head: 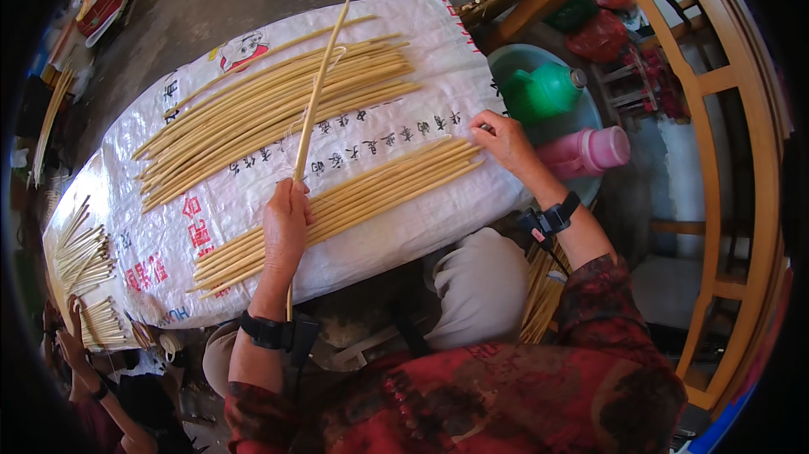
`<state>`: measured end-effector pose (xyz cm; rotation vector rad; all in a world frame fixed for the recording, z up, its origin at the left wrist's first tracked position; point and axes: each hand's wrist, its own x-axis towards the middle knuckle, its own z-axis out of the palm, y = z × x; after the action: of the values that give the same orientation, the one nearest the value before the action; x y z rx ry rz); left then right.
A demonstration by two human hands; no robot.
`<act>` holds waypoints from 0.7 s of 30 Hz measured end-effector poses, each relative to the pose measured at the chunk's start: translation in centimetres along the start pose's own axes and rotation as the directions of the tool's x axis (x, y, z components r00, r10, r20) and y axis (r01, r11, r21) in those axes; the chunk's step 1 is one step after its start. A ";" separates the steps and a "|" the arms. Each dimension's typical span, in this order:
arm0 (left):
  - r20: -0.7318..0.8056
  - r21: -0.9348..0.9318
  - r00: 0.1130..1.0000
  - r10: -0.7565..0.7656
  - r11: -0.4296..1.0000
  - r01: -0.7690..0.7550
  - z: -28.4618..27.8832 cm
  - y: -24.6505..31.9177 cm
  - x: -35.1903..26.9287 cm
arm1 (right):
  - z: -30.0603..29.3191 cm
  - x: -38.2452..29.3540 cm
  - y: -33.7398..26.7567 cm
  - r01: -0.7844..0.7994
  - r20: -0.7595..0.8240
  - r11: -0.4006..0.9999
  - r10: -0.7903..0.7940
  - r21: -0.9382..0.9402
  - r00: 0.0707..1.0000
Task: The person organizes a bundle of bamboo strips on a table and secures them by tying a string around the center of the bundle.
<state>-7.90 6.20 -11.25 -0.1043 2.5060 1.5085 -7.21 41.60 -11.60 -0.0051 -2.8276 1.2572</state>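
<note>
My left hand (287, 220) is closed around a long pale reed or bamboo stick (318, 84), which slants up across the table and also shows below my wrist. Beneath that hand lies a row of similar sticks (360, 198), side by side, with thin thread across it. My right hand (499, 138) is at the right ends of this row, thumb and forefinger bent together; whether something thin is between them I cannot tell. A larger bundle of sticks (272, 113) with thread lies farther back. White woven plastic sheeting (404, 258) bearing print covers the table.
At the right, a blue basin (597, 119) holds a green vacuum flask (547, 92) and a pink one (588, 152), beside a wooden frame (708, 201). Another person's hands (72, 337) are near short sticks (85, 258) at the left. More sticks (540, 293) stand by my right knee.
</note>
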 end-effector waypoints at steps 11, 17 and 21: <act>0.220 -0.140 0.962 0.160 0.981 -0.132 -1.2 6.4 -1.2 | 4.0 0.6 -9.5 0.601 0.343 0.790 -0.535 -0.123 0.772; 0.249 -0.253 0.947 0.202 0.958 -0.138 -1.6 8.3 -1.6 | 5.0 1.6 -7.1 0.726 0.463 0.583 -0.564 -0.365 0.684; 0.033 0.043 0.977 0.209 0.977 -0.210 -1.1 2.7 -1.0 | 4.3 2.2 -5.9 0.697 0.443 0.586 -0.539 -0.414 0.717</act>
<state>-7.53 6.44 -8.20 0.1939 2.5959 1.5135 -9.50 34.47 -10.04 1.1276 -2.8378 0.2603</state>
